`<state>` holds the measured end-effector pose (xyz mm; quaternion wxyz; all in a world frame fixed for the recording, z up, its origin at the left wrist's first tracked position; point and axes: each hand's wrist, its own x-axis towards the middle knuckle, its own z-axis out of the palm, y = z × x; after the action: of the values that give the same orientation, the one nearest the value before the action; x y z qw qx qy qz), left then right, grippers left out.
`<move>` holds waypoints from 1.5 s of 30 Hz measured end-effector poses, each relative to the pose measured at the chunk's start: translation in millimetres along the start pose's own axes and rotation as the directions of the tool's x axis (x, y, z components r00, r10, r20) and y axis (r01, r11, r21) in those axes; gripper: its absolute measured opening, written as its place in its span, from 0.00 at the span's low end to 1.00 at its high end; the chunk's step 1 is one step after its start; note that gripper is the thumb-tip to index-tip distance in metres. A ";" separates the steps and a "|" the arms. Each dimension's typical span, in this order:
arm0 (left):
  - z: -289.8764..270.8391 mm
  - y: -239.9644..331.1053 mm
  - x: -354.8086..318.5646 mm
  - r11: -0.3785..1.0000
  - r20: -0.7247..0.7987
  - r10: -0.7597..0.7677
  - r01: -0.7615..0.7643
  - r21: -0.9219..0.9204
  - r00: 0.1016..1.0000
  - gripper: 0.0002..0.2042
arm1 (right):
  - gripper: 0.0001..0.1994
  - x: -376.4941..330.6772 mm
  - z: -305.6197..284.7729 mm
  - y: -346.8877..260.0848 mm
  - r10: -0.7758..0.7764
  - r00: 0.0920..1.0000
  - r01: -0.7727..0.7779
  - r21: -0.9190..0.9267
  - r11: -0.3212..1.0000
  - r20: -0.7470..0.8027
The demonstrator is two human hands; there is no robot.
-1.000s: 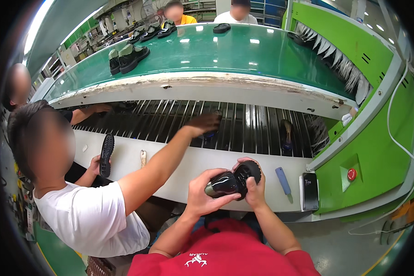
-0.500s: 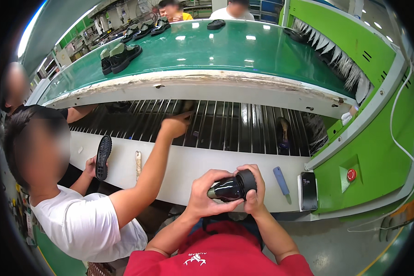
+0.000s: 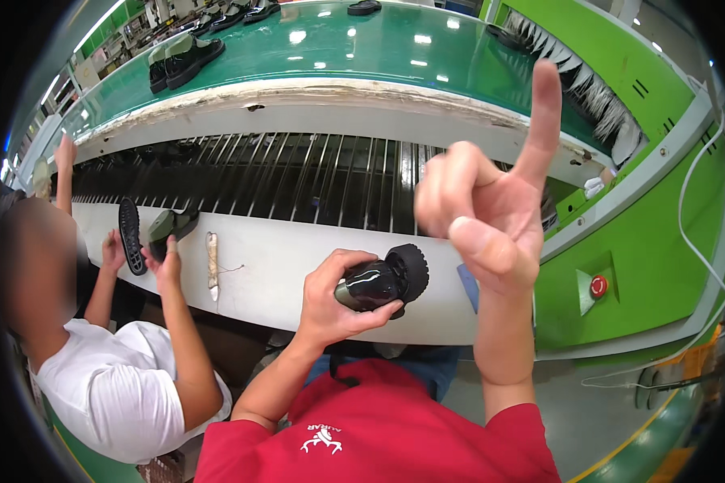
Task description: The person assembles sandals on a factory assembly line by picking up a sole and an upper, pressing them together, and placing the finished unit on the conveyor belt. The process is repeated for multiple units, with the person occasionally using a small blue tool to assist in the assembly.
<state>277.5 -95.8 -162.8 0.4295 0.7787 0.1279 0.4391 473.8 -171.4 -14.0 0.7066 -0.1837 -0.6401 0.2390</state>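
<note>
My left hand (image 3: 330,298) grips a glossy black shoe (image 3: 372,283) with an olive part, held above the white ledge. The shoe lies on its side, its thick, lugged black sole (image 3: 413,272) facing right. My right hand (image 3: 495,205) is raised off the shoe, over the right end of the ledge. Its index finger points up while the thumb and other fingers curl in, and nothing shows in it. Behind this hand a blue handle (image 3: 468,287) is mostly hidden.
The white ledge (image 3: 258,278) carries a pale-handled tool (image 3: 213,266). Beyond it runs a metal roller bed (image 3: 298,181), under a green tabletop (image 3: 330,48) with several shoes. At left a co-worker (image 3: 113,386) holds a sole (image 3: 130,236) and an olive shoe (image 3: 169,229). A green machine (image 3: 620,266) has a red button (image 3: 598,286).
My right hand has let go of the shoe and risen, index finger extended. The left hand keeps the shoe. The co-worker's arm has drawn back from the rollers, and an olive shoe is now held.
</note>
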 end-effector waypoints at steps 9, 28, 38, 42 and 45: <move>-3.4 -2.6 3.3 0.997 -0.007 0.081 -0.081 -0.019 0.997 0.57 | 0.77 45.9 -1.2 -8.9 -0.024 0.984 0.110 -0.485 0.868 0.179; -29.5 -15.7 66.8 0.998 -0.127 -0.001 0.010 0.068 0.992 0.63 | 0.72 35.4 56.0 -14.6 0.023 0.993 -0.069 0.409 0.910 0.115; -20.1 -26.3 43.4 0.986 -0.071 -0.152 0.147 -0.076 0.986 0.61 | 0.50 66.7 26.6 -41.6 0.036 0.926 0.313 -0.816 0.485 0.376; -10.9 -14.3 40.0 0.993 -0.044 -0.118 0.118 -0.002 0.992 0.59 | 0.51 100.4 22.8 -43.8 -0.044 0.960 0.280 -0.953 0.118 0.277; -14.2 -26.5 32.8 0.998 -0.035 -0.044 0.046 0.049 0.998 0.57 | 0.24 89.3 12.2 -20.1 0.388 0.865 0.057 -0.831 0.554 0.318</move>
<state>290.1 -53.1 -161.2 0.4177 0.7784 0.1636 0.4392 469.7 -137.3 71.7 0.3371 -0.4873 -0.8053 0.0199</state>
